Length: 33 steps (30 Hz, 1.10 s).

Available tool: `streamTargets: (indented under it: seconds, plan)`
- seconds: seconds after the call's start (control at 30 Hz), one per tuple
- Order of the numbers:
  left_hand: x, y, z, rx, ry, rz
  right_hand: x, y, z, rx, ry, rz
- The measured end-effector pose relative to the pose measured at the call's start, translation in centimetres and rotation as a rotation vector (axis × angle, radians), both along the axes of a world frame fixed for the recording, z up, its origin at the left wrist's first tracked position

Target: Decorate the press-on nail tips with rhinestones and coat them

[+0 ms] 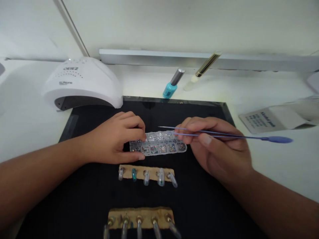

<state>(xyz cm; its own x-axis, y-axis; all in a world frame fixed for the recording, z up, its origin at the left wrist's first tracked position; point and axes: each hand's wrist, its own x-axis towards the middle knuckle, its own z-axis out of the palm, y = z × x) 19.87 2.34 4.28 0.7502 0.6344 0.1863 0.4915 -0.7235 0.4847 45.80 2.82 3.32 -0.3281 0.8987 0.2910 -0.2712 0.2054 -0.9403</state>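
Two finger grips: left hand (117,137) on nine o'clock end of gem case (159,144), right hand (219,149) pinched on tweezers (249,137) toward three; keep case flat, squeeze lightly

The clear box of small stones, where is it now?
In the head view, the clear box lies near the centre, on the black mat, with the left hand on its left end.

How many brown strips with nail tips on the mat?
2. One lies just nearer the wearer than the clear divided case; the other is at the picture's bottom edge. More could lie out of frame.
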Motion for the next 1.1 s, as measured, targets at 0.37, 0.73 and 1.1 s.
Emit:
streamTargets:
  seconds: [0.37, 0.73, 1.1]
  plan:
    - [-0.14, -0.05, -0.02, 0.135, -0.071, -0.05, -0.41, -0.1, 0.26, -0.183, 0.031, 0.133]
    - [0.01, 0.15, -0.01, 0.049, -0.111, -0.12, -0.13, 0.14, 0.35, -0.255, 0.003, 0.178]
    - [0.13, 0.14, -0.17, 0.03, -0.185, -0.05, -0.27, -0.28, 0.68, -0.051, -0.148, 0.151]
